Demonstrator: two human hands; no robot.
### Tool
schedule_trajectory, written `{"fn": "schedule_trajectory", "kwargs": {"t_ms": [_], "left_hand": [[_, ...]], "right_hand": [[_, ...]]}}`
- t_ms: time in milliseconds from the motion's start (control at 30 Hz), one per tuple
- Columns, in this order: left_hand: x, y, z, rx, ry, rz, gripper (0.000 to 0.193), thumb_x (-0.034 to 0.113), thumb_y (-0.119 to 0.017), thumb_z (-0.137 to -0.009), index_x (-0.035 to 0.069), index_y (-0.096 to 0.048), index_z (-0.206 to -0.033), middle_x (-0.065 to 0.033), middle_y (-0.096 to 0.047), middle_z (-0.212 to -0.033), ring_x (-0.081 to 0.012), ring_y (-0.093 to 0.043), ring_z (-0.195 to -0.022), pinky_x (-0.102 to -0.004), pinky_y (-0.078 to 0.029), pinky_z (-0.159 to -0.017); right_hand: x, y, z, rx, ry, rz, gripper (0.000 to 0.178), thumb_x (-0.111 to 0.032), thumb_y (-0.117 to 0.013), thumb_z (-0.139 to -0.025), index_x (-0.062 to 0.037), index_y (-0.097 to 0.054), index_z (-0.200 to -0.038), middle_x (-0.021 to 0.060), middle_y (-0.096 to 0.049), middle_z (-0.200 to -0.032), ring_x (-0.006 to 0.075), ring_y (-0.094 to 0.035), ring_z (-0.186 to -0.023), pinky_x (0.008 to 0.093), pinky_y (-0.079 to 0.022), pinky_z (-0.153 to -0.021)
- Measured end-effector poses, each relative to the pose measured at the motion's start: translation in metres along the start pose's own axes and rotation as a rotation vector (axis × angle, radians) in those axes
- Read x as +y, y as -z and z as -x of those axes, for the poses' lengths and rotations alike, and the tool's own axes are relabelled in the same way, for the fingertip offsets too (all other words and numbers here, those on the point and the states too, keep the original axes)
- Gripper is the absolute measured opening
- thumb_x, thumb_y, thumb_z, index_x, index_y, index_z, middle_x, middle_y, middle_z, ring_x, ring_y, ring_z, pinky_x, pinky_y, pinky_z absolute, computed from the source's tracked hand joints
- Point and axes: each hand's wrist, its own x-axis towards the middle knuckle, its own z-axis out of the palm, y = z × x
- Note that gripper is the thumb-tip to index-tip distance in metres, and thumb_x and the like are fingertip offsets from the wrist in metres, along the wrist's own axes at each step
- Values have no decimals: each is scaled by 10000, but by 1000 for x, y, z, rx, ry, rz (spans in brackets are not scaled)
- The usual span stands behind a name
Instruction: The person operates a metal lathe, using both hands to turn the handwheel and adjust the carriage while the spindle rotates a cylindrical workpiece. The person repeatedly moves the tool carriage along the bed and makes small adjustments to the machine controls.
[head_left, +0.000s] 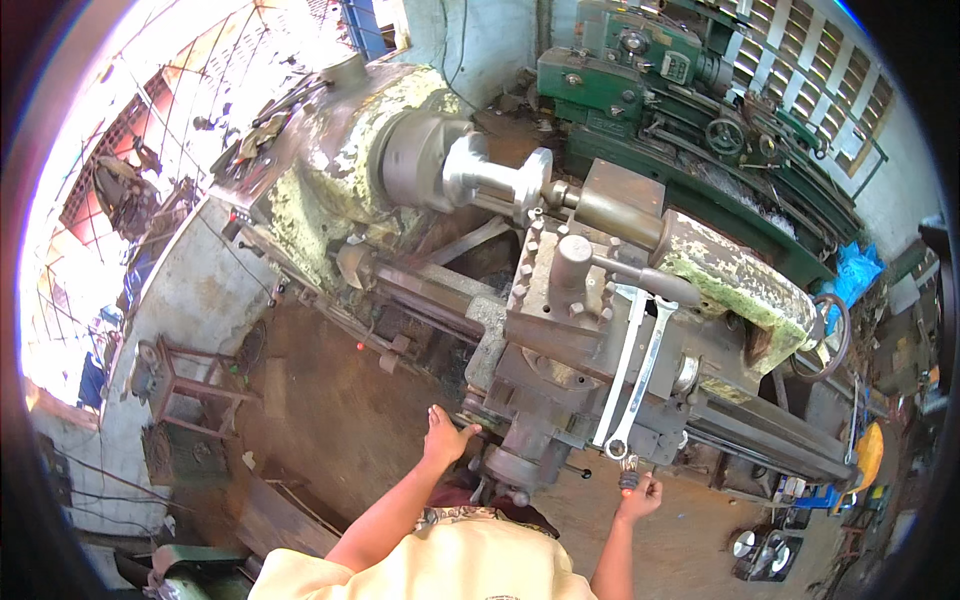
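In front of me stands a large lathe with peeling pale-green paint. My left hand is beside its carriage, thumb apart from the fingers, with no held thing visible. Close by is the round cross-slide dial. My right hand is closed around a small dark ribbed piece below the carriage's right side; its kind is unclear. Just above lie a combination wrench and a second long wrench on the carriage. A shiny flanged metal workpiece sits between the chuck and the tailstock.
The tool post has a long clamping handle pointing right. A tailstock handwheel is at the far right. Behind stands a green lathe. On the left are a small stool frame and a grilled window.
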Motion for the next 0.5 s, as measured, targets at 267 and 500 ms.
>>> {"fn": "schedule_trajectory", "kwargs": {"t_ms": [267, 500], "left_hand": [[-1, 7, 6, -9, -34, -41, 1216, 733, -575, -800, -119, -61, -1497, -287, -126, -1586, -361, -144, -1491, -513, -262, -1163], [-5, 27, 25, -30, -47, 120, 1140, 588, -660, -820, -85, -49, -1509, -300, -124, -1580, -418, -212, -1458, -523, -311, -1127]], "right_hand": [[-144, -15, -2, -287, 395, 114, 253, -188, -642, -915, 65, -635, -922, 137, -647, -811, 234, -577, -719, 386, -479, -669], [-153, -26, 2, -247, 729, 597, 348, -410, -687, -829, -75, -762, -888, 138, -726, -828, 332, -673, -701, 439, -516, -629]]}}
